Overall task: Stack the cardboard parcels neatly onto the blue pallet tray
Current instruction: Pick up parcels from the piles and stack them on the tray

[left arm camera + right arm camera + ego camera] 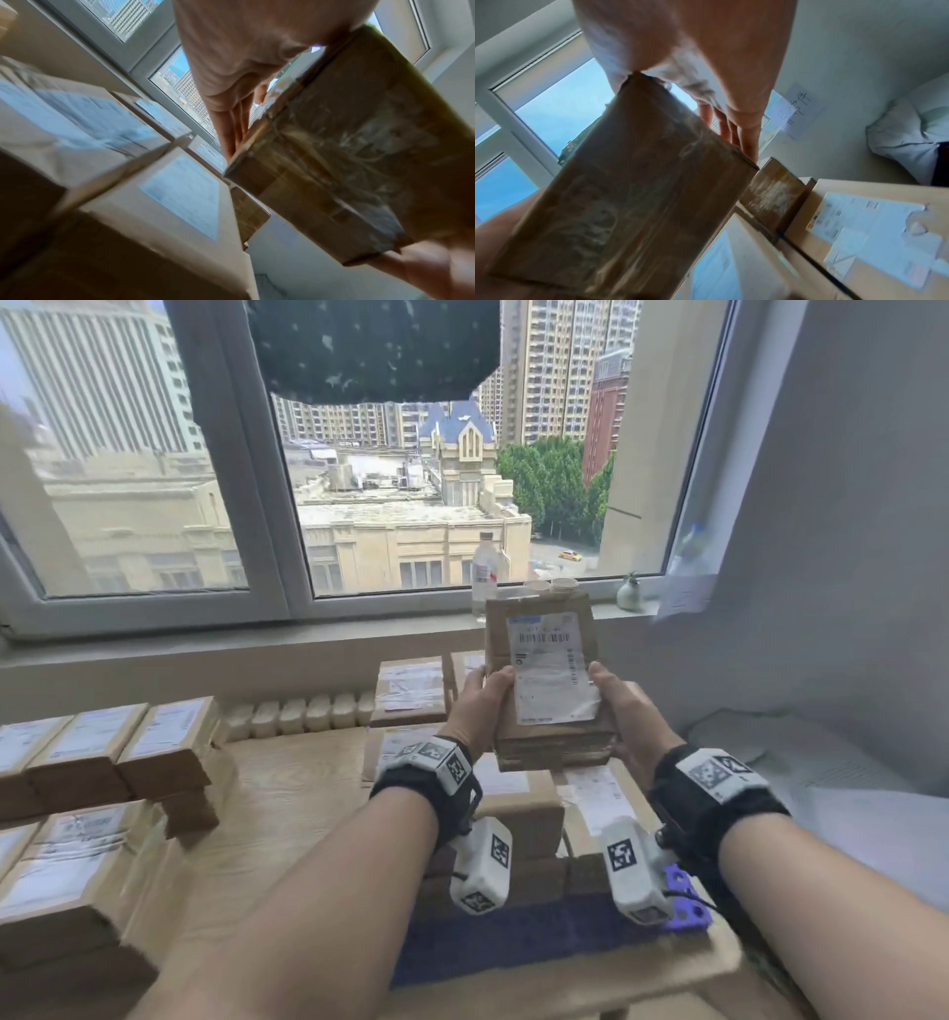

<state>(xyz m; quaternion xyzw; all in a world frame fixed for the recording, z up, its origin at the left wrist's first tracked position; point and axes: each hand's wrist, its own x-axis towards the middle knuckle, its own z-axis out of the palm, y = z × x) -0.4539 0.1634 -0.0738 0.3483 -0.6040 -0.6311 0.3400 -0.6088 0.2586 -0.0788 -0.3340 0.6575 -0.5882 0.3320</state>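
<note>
Both forearms reach forward in the head view, each with a black wrist strap and white marker blocks. Left hand (477, 706) and right hand (624, 711) clamp one parcel (544, 680) between them, thumbs over its labelled top; it is held in the air above the stacked parcels (518, 809) on the blue pallet tray (513, 937). More parcels (102, 752) stand piled to the left on the wooden table (287, 793). A bottle (485, 570) stands on the windowsill (257, 639).

From the left wrist, straight fingers (231, 130) lie flat against the parcel's taped side (334, 158); the boxes below are blurred.

From the right wrist, fingers (741, 132) press the opposite side, probably flat too, with labelled boxes (872, 229) below.
</note>
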